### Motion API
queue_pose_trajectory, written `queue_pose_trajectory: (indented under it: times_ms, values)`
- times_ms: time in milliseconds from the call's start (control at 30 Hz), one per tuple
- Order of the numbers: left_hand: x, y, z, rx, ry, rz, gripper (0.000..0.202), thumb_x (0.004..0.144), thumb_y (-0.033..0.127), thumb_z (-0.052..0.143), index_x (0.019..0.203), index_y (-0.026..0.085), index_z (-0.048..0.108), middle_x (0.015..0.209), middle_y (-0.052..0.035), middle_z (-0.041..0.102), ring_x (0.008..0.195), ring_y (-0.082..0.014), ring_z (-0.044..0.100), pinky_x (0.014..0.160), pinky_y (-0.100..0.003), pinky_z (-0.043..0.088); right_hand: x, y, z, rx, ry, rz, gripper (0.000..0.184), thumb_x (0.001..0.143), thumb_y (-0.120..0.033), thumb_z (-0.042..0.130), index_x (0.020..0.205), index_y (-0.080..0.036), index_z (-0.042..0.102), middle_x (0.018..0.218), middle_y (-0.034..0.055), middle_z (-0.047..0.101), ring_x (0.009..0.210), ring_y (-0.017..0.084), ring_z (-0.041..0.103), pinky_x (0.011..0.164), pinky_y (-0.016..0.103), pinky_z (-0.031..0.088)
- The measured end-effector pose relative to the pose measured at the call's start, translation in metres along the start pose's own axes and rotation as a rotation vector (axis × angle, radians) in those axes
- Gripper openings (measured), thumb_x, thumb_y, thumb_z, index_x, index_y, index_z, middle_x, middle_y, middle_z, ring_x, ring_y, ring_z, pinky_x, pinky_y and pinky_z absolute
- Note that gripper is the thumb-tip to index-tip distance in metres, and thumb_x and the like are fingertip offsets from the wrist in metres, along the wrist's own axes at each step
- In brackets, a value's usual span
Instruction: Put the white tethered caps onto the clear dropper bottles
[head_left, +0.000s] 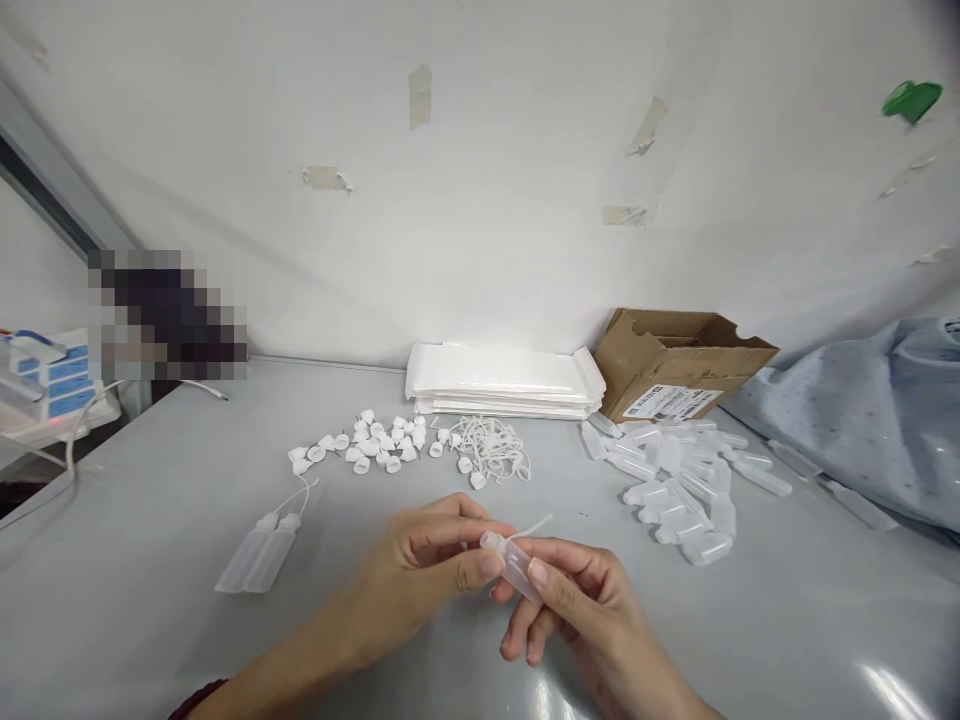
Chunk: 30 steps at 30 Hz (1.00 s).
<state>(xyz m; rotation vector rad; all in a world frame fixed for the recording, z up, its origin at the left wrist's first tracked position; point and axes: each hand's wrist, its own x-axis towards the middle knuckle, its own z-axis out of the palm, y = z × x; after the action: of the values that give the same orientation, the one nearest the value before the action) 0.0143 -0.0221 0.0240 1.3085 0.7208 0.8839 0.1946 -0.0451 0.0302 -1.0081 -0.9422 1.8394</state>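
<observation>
1. Grey tabletop [150, 600] runs up to a white wall [487, 200] that carries several scraps of tape.
2. Both hands meet low in the middle of the view, above the table.
3. The left hand [420, 580] has its fingers curled, with the thumb and forefinger pinched at the neck end of a small clear bottle [514, 565].
4. The right hand [577, 610] closes around the bottle's lower body, thumb on top and fingers beneath it.
5. The bottle lies tilted between the two hands, its neck toward the left hand, and a thin white strap [532, 527] sticks up and to the right from the neck.
6. Two finished bottles with caps and straps [259, 555] lie side by side, touching, on the table to the left of the hands.
7. A scatter of small white caps [375, 445] lies beyond the hands, and just to its right sits a tangle of white straps [491, 450].
8. A heap of empty clear bottles [682, 485] lies to the right, near an open cardboard box [675, 370].
9. A stack of white flat packets [502, 380] rests against the wall beside the box.
10. Pale blue cloth [862, 420] covers the far right edge.
</observation>
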Motion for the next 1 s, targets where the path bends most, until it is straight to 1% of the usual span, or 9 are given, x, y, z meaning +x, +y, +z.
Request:
queue_pose_trajectory:
  times_ms: [67,167,267,367,567,667,767,867,1000]
  values:
    - [0.0,0.0,-0.003,0.054,0.005,0.009,0.019,0.087,0.035,0.061,0.101,0.029,0.073,0.084,-0.0023,0.058,0.078,-0.0157,0.06,0.077,-0.035,0.053,0.0,0.0,0.001,0.008,0.014,-0.007,0.027,0.077,-0.042,0.072,0.089,-0.018,0.078,0.073,0.0048,0.071,0.054,0.011,0.069,0.049,0.016,0.049]
    - [0.0,0.003,-0.008,0.118,0.087,0.084,0.028,0.085,0.033,0.064,0.113,0.031,0.067,0.093,-0.003,0.058,0.08,-0.0148,0.058,0.075,-0.032,0.053,0.0,0.0,0.001,0.021,0.037,-0.028,0.026,0.078,-0.041,0.072,0.09,-0.019,0.077,0.074,0.0055,0.073,0.055,0.012,0.069,0.05,0.017,0.049]
    - [-0.001,0.008,-0.008,0.222,0.154,0.145,0.017,0.086,0.028,0.062,0.101,0.026,0.071,0.09,-0.003,0.06,0.081,-0.0145,0.057,0.075,-0.029,0.052,0.0,0.002,0.001,0.014,0.033,-0.048,0.027,0.078,-0.041,0.072,0.091,-0.018,0.077,0.075,0.0067,0.074,0.055,0.013,0.07,0.051,0.019,0.05]
    - [-0.002,0.01,-0.003,0.226,0.138,0.169,0.013,0.088,0.024,0.059,0.09,0.022,0.071,0.082,-0.002,0.061,0.075,-0.0134,0.058,0.069,-0.026,0.051,-0.001,0.002,0.001,-0.014,0.017,-0.062,0.028,0.078,-0.041,0.071,0.091,-0.018,0.077,0.074,0.0058,0.073,0.055,0.013,0.069,0.051,0.02,0.05]
    - [0.0,0.004,0.003,0.163,0.094,0.165,0.017,0.091,0.027,0.053,0.091,0.02,0.069,0.081,-0.002,0.058,0.067,-0.0126,0.059,0.063,-0.027,0.054,-0.002,0.005,0.005,-0.037,-0.01,-0.075,0.029,0.08,-0.042,0.069,0.095,-0.018,0.075,0.075,0.0049,0.07,0.055,0.014,0.07,0.048,0.019,0.049]
    - [-0.004,0.001,0.002,0.392,0.148,0.216,0.023,0.094,0.026,0.048,0.111,0.025,0.063,0.094,-0.0035,0.06,0.077,-0.0146,0.062,0.069,-0.028,0.055,0.001,0.008,0.005,-0.025,-0.005,-0.083,0.032,0.081,-0.045,0.068,0.096,-0.017,0.073,0.076,0.0043,0.069,0.057,0.014,0.07,0.051,0.021,0.05]
    - [-0.01,0.0,0.003,0.777,0.237,0.429,0.044,0.09,0.026,0.055,0.133,0.026,0.044,0.115,-0.0079,0.056,0.097,-0.0198,0.059,0.082,-0.034,0.055,0.003,0.009,0.004,-0.023,0.013,-0.097,0.033,0.081,-0.047,0.067,0.096,-0.018,0.07,0.077,0.004,0.07,0.062,0.015,0.07,0.056,0.023,0.051]
    - [-0.016,0.001,0.012,1.081,0.256,0.633,0.057,0.084,0.023,0.064,0.134,0.013,0.038,0.12,-0.0152,0.053,0.108,-0.025,0.054,0.09,-0.036,0.052,0.004,0.011,0.003,-0.051,0.026,-0.099,0.034,0.082,-0.048,0.065,0.096,-0.017,0.069,0.08,0.0054,0.072,0.072,0.017,0.069,0.061,0.024,0.05]
    - [-0.021,0.001,0.026,1.247,0.335,0.705,0.046,0.083,0.011,0.061,0.125,0.005,0.044,0.11,-0.0174,0.056,0.104,-0.0255,0.055,0.086,-0.034,0.053,0.003,0.019,0.004,-0.047,0.002,-0.113,0.035,0.081,-0.051,0.064,0.094,-0.018,0.066,0.08,0.006,0.073,0.081,0.021,0.068,0.072,0.03,0.05]
